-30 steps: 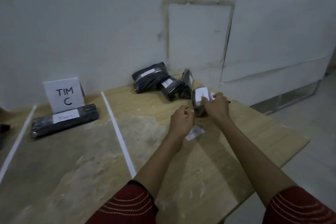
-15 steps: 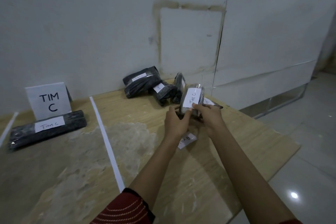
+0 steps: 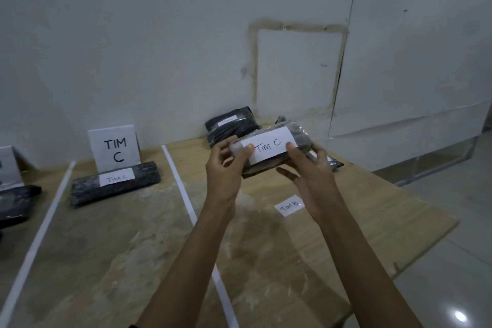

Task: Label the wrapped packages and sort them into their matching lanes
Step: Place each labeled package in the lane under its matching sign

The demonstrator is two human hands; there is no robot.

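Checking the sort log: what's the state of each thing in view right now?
Held package: off the table, labelled TIM C.
Left hand: grips its left end, thumb on label.
Right hand: grips its right end, thumb on label.
Sign: upright, reads TIM C.
Lane package: flat before the sign, labelled TIM C.
TIM B label: loose, flat on the table.
Wall package: lying down, labelled.

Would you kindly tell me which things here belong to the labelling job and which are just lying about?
Job: held package, TIM C label, left hand, right hand, TIM C sign, sorted package, lane tape, loose TIM B label, rear package.
Lying about: patched wall, tiled floor.
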